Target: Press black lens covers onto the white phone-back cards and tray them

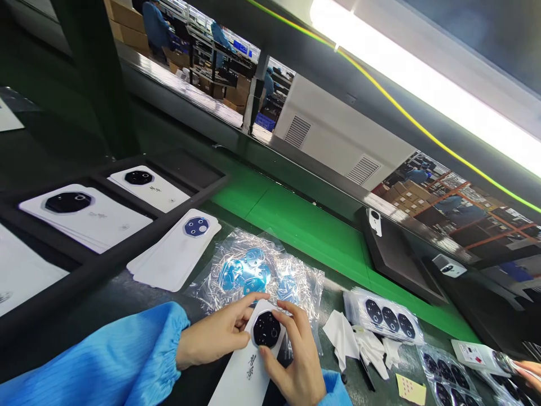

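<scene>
A white phone back cover [240,369] with a black camera plate [266,329] near its top is tilted in front of me. My left hand [217,335] grips its left edge, thumb beside the plate. On the other side my right hand [298,361] holds the right edge, its thumb at the plate's lower rim and its fingers curled over the top corner. Just behind the cover lie clear plastic bags [249,270] with blue film-covered round parts in them. Left of those bags is a stack of white covers [175,251], the top one with a blue-filmed plate.
A black compartment tray [95,268] with stacked white covers stands at left. Right of me lie crumpled white cloths [341,338], packs of black camera plates [391,318], a yellow note [411,389] and a white bottle [479,356], near another person's hand [530,373]. A green belt [296,225] runs behind.
</scene>
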The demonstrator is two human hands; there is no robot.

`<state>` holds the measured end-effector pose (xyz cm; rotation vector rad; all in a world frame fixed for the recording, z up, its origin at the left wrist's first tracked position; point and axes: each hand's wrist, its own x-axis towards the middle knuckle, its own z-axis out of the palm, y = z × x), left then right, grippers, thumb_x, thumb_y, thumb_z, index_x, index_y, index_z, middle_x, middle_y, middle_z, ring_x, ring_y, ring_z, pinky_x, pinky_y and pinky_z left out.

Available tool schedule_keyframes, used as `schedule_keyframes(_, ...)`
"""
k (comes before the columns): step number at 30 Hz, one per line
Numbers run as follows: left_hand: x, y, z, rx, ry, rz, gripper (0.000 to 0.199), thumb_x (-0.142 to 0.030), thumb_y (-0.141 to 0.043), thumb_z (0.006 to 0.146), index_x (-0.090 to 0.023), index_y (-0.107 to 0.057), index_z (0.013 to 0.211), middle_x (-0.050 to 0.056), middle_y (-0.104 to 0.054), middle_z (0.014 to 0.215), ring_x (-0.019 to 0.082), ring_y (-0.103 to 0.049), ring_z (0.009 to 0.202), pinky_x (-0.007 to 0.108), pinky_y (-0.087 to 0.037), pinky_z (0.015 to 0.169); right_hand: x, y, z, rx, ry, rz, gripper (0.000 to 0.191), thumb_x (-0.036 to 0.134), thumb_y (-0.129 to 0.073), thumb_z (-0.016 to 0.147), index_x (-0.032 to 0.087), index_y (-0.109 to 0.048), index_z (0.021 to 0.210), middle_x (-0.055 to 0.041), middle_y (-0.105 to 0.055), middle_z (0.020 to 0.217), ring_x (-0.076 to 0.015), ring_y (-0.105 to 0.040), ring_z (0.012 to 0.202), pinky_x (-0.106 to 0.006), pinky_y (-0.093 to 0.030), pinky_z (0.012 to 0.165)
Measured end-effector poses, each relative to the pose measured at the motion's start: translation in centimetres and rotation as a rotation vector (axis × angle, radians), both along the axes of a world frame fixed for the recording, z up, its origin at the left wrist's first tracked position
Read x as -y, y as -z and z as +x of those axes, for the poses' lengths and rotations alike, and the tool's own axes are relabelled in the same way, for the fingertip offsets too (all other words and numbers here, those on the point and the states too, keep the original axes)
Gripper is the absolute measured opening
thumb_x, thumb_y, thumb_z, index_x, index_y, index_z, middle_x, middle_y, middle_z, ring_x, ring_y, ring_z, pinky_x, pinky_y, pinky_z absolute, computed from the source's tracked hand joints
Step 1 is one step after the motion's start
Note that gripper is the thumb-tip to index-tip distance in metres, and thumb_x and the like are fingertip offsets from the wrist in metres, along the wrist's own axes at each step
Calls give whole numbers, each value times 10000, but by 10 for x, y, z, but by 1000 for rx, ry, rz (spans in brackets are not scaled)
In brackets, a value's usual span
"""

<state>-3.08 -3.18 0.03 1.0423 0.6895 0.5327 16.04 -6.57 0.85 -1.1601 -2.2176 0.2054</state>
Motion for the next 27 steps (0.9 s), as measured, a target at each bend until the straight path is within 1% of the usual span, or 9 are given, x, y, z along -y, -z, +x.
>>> schedule_keyframes(5, 0, 3, 1, -15, -9, 12, 768, -134, -477, 588, -200, -363, 1345, 3, -653, 974, 129, -522, 729, 240, -311, 624, 1, 2, 0, 11, 0, -1, 381, 197, -597, 802, 207, -490, 1168, -132, -575, 1159, -267, -604, 1046, -400, -557, 833)
schedule_keyframes(9, 0, 6, 1, -2, 2, 21, 775, -122, -490, 611, -219, -354, 1368, 10, -653, 1014, 143, -556, 790, 241, -347, 662, 1, 2, 0, 20, 1, -1, 371, 212, -598, 808, 198, -487, 1162, -136, -568, 1157, -266, -599, 1049, -396, -557, 836)
schedule_keyframes(12, 1, 5, 0, -15, 10, 48, 783, -116, -497, 643, -218, -324, 1399, 18, -650, 1024, 171, -573, 862, 258, -385, 729, 1, 1, 0, 22, 4, 4, 363, 221, -598, 818, 203, -486, 1163, -134, -573, 1149, -265, -605, 1039, -396, -559, 829)
schedule_keyframes(15, 2, 1, -1, -103, 20, 97, 746, -169, -498, 724, -210, -281, 1437, 43, -643, 1080, 226, -573, 980, 312, -412, 838, 1, 0, -1, 16, 3, 17, 344, 240, -599, 836, 207, -490, 1161, -134, -583, 1140, -264, -612, 1028, -394, -563, 818)
schedule_keyframes(17, 4, 0, -1, -184, -4, 145, 650, -253, -464, 817, -221, -291, 1443, 61, -615, 1196, 265, -523, 1139, 348, -384, 950, 2, 0, -2, 10, 9, 31, 344, 248, -603, 843, 210, -496, 1167, -135, -590, 1133, -266, -617, 1022, -396, -567, 809)
schedule_keyframes(20, 8, 3, 0, -284, -47, 224, 546, -389, -371, 909, -251, -321, 1435, 46, -483, 1408, 270, -337, 1357, 383, -264, 1102, 3, 1, -3, -2, 15, 52, 342, 263, -610, 856, 214, -506, 1179, -132, -605, 1107, -266, -630, 997, -398, -574, 786)
schedule_keyframes(23, 11, 9, 2, -350, -46, 286, 571, -443, -317, 922, -251, -269, 1457, 18, -344, 1515, 232, -228, 1423, 394, -182, 1161, 3, 3, -6, -14, 8, 85, 310, 349, -588, 893, 202, -526, 1159, -134, -620, 1070, -260, -641, 961, -388, -579, 758)
schedule_keyframes(24, 12, 11, 3, -366, -47, 298, 580, -442, -310, 920, -247, -253, 1463, 15, -329, 1523, 221, -216, 1428, 392, -174, 1167, 4, 4, -7, -15, 10, 104, 311, 384, -568, 903, 195, -532, 1147, -137, -625, 1059, -257, -644, 950, -382, -580, 749)
schedule_keyframes(27, 14, 14, 5, -378, -57, 311, 584, -425, -319, 912, -242, -254, 1462, 16, -348, 1515, 210, -208, 1433, 394, -183, 1170, 4, 5, -9, -12, 30, 147, 331, 447, -512, 919, 182, -541, 1115, -140, -634, 1029, -246, -652, 923, -364, -585, 725)
